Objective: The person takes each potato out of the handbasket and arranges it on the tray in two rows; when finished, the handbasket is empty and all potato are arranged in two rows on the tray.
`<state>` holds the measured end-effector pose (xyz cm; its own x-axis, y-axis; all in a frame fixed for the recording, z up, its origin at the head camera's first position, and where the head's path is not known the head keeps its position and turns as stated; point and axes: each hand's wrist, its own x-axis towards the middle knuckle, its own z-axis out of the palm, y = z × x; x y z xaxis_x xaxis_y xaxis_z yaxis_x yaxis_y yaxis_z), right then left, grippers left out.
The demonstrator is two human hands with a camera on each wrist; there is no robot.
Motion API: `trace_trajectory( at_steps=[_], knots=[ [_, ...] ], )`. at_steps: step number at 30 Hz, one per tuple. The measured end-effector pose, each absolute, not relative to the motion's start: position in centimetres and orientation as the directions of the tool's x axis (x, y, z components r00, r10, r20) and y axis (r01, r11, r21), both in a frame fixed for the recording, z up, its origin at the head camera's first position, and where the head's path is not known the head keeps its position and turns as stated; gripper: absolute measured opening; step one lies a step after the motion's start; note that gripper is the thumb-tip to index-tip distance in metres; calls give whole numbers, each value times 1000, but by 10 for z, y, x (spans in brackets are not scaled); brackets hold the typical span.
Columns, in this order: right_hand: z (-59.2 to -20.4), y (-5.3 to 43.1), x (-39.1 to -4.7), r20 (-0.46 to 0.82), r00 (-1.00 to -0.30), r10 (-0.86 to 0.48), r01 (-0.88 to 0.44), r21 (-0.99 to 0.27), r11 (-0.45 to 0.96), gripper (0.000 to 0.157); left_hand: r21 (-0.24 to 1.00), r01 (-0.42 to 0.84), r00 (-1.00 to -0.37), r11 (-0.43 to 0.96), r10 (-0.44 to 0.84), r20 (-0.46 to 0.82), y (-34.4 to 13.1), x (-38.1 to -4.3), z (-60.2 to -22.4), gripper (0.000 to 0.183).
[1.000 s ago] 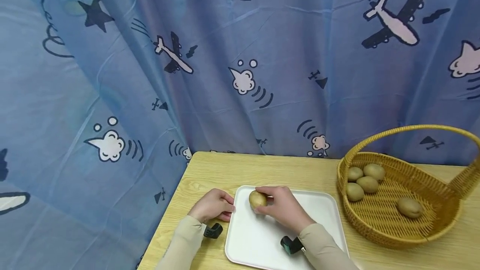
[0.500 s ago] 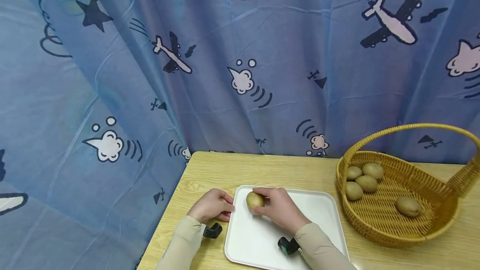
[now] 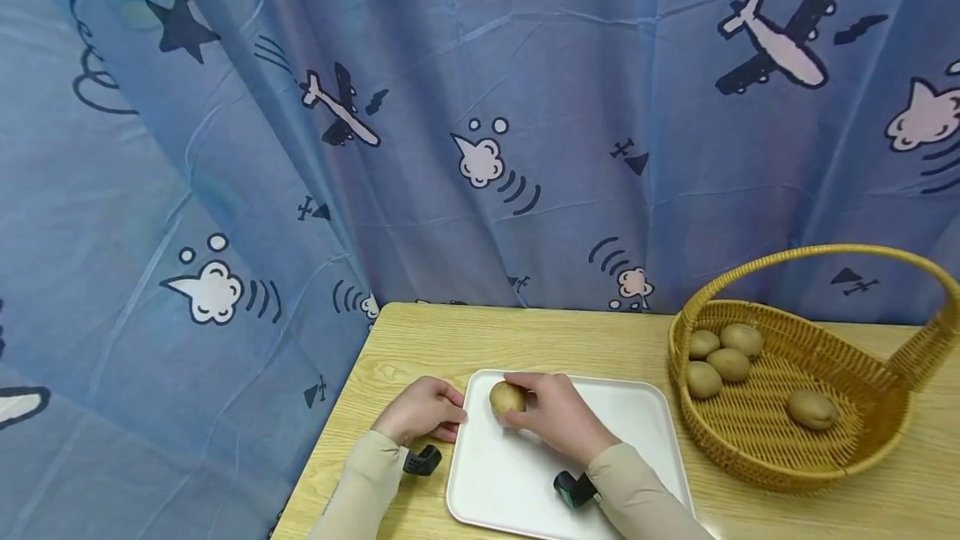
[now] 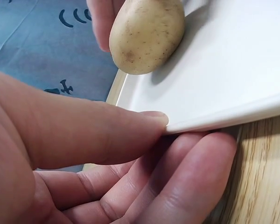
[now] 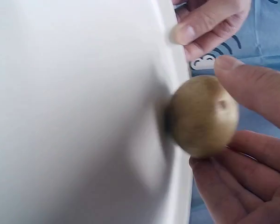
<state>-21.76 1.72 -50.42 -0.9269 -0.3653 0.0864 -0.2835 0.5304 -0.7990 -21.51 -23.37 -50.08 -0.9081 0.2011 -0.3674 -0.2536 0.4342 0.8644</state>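
My right hand (image 3: 558, 411) holds a potato (image 3: 507, 400) between thumb and fingers, close over the far left part of a white tray (image 3: 510, 482). In the right wrist view the potato (image 5: 203, 116) sits right at the tray's surface, its shadow beside it. My left hand (image 3: 425, 407) pinches the tray's left rim; the left wrist view has the thumb (image 4: 107, 133) on top of the rim and the curled fingers (image 4: 196, 172) under it. The same potato (image 4: 148, 35) shows beyond the left thumb there.
A yellow wicker basket (image 3: 780, 482) with a tall handle stands on the wooden table (image 3: 450, 332), right of the tray. Several potatoes (image 3: 729, 364) cluster at its left end, and one potato (image 3: 812, 409) lies apart. A blue patterned curtain (image 3: 555, 215) hangs behind the table.
My right hand has shifted slightly left across the tray with the potato in it, then nearly stopped. The left hand keeps its hold on the rim. The head view has turned slightly.
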Motion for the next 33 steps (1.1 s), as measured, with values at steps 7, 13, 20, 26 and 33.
trace_trajectory(
  at_steps=[7, 13, 20, 26, 33],
  knots=[
    [-469, 43, -199, 146, -903, -404, -360, -770, 526, 53, 862, -252, -907, 439, 203, -369, -246, -211, -499, 24],
    [-443, 117, -168, 271, -846, -460, -513, -648, 562, 42, 860, -259, -901, 440, 212, -379, -255, -210, -500, 27],
    [-437, 228, -149, 377, -877, -297, -460, -486, 743, 38, 851, -269, -896, 452, 207, -393, -257, -208, -502, 27],
    [-442, 316, -161, 135, -982, -135, -185, -492, 851, 56, 847, -263, -894, 462, 214, -394, -252, -209, -500, 27],
    [-448, 366, -170, 70, -988, -141, -157, -434, 887, 66, 854, -272, -881, 443, 242, -406, -236, -213, -503, 28]
  ],
)
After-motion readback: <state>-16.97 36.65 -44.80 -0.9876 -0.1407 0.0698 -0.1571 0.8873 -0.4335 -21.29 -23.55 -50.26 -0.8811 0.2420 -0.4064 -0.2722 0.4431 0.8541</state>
